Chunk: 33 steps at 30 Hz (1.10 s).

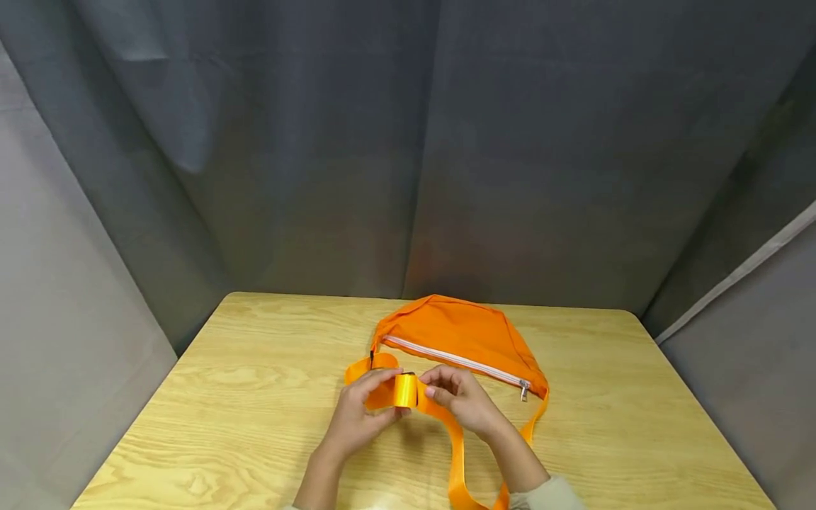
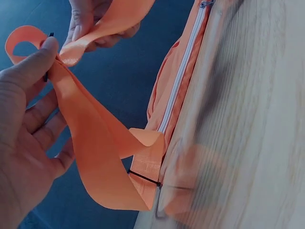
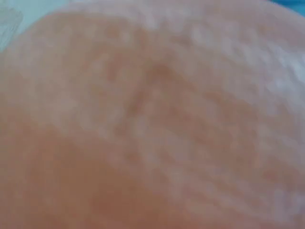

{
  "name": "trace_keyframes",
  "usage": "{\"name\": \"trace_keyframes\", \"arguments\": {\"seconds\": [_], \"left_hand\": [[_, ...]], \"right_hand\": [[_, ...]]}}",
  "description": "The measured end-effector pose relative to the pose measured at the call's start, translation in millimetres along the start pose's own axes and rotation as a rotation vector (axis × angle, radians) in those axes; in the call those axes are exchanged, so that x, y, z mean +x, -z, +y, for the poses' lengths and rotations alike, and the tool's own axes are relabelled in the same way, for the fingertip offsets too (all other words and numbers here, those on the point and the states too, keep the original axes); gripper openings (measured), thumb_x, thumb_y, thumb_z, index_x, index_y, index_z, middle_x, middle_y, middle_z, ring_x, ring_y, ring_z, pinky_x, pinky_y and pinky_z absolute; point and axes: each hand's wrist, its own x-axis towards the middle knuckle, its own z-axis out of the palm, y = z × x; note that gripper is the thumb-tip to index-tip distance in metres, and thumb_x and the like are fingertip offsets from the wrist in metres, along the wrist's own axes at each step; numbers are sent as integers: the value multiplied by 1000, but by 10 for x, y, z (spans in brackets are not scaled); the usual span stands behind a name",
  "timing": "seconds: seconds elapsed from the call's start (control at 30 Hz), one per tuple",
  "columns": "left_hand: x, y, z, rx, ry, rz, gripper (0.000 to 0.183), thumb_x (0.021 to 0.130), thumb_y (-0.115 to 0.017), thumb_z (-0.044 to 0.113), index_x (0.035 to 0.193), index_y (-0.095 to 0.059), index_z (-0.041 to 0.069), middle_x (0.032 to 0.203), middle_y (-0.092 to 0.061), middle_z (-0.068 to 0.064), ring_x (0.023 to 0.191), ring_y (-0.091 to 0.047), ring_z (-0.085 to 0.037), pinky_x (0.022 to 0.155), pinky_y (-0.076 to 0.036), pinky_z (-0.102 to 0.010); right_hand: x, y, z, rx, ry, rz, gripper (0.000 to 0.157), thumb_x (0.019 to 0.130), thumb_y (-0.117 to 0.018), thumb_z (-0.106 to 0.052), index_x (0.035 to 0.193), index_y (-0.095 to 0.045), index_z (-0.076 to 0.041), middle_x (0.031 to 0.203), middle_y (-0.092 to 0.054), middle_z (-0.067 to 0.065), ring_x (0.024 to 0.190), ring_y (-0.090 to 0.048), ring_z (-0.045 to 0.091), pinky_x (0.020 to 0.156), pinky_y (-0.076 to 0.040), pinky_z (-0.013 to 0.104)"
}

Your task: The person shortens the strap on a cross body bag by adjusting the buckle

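An orange waist bag [image 1: 455,329] with a white zipper [image 1: 459,360] lies on the table in the head view. Its orange strap [image 1: 457,460] runs from both ends of the bag and is lifted in front of it. My left hand [image 1: 352,419] pinches the strap at a black slider [image 2: 51,35], where the webbing forms a small loop [image 2: 23,34]. Just to the right, my right hand [image 1: 468,407] pinches the strap between thumb and fingers. Only blurred skin, very close, fills most of the right wrist view.
The wood-grain table [image 1: 242,397] has its far edge against a dark grey curtain [image 1: 319,177]. Lighter grey panels [image 1: 57,283] stand at both sides. Near the bag's left end, a second black strap fitting [image 2: 144,178] shows in the left wrist view.
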Motion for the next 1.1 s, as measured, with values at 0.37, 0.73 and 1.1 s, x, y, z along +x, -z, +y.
{"name": "trace_keyframes", "arguments": {"seconds": [0.37,0.73,1.1], "left_hand": [[43,104,336,-34,27,-16,53,58,-80,-12,108,-65,-2,107,-64,-12,101,-57,-29,90,-45,-36],[11,81,295,-41,38,-4,50,60,-82,-7,107,-67,0,106,-64,-10,100,-57,-26,87,-46,-35],[-24,48,52,-147,153,-48,49,62,-85,3,107,-69,13,106,-64,5,102,-56,-18,89,-45,-37]], "right_hand": [[-11,30,125,88,20,-10,19,95,-52,-10,104,-55,7,91,-55,13,75,-47,17,65,-43,24],[-52,11,177,181,-4,-32,26,95,-54,-13,107,-53,10,96,-56,14,82,-53,19,71,-48,27],[-41,14,164,228,39,-112,20,93,-57,-9,103,-55,8,90,-58,11,74,-53,14,64,-47,23]]}}
